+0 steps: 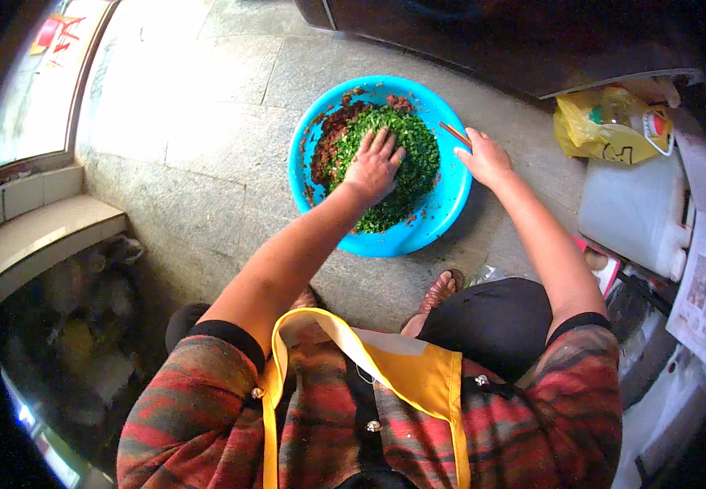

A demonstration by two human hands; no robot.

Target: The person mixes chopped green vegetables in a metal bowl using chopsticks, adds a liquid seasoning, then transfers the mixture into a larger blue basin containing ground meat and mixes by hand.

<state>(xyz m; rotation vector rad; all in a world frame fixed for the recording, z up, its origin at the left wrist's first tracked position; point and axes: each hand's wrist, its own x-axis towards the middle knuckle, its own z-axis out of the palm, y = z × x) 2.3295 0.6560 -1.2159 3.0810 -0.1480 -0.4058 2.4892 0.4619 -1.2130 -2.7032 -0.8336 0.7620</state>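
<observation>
A wide blue plastic basin [453, 194] sits on the floor in front of me. Inside it, a heap of finely chopped green leaves [419, 160] lies on and beside reddish-brown minced filling [330, 143], with paler pink mince [399, 102] at the far edge. My left hand [374, 162] rests palm down on the greens, its fingers spread and holding nothing. At the basin's right rim, my right hand [488, 158] holds brown chopsticks [454, 134], whose ends point inward over the basin. The right fingertips are partly hidden by the hand.
Stone floor tiles [206, 143] surround the basin. A dark cabinet [450, 40] stands beyond it. At right are a yellow plastic bag [573, 131] with a bottle and a translucent plastic jerrycan [628, 202]. A low tiled ledge [53, 229] borders the left, near a bright doorway [35, 91].
</observation>
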